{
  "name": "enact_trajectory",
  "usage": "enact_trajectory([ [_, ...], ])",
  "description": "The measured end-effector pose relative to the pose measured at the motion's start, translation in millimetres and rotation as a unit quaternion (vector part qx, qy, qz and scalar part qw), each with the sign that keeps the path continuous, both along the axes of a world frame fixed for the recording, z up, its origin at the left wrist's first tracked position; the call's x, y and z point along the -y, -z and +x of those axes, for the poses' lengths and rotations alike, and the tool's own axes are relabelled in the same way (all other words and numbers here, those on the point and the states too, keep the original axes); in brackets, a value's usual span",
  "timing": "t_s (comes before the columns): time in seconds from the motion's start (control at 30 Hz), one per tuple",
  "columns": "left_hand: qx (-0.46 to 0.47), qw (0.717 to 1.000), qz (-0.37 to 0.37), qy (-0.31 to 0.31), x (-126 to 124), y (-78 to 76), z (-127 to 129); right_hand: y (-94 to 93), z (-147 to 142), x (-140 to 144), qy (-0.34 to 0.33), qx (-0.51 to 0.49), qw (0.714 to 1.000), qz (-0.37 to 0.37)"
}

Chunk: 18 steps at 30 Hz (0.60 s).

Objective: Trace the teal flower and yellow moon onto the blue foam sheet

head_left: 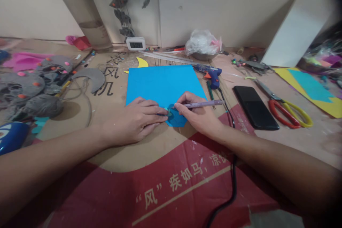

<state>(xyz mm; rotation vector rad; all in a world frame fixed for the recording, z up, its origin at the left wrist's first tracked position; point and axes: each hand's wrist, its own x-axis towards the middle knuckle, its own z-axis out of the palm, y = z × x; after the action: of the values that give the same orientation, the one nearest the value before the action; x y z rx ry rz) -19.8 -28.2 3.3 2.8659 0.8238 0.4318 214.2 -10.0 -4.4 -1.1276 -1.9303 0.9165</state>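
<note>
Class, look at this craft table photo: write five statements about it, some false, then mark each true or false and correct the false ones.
1. The right hand holds a lilac pen. True.
2. The phone lies to the left of the scissors. True.
3. Both scissor handles are red. False: one is red, the other yellow.
4. The left hand grips the phone. False: the left hand rests on the blue sheet.
5. The glue gun lies near the blue sheet's right edge. True.
</note>
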Motion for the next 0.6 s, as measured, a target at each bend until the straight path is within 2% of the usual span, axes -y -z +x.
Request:
enact_trajectory([
  [0.6, 0.010, 1.000, -0.002, 0.002, -0.7, -1.0, 1.3, -0.6, -2.5, 0.6, -0.004, 0.045, 0.999, 0.017],
])
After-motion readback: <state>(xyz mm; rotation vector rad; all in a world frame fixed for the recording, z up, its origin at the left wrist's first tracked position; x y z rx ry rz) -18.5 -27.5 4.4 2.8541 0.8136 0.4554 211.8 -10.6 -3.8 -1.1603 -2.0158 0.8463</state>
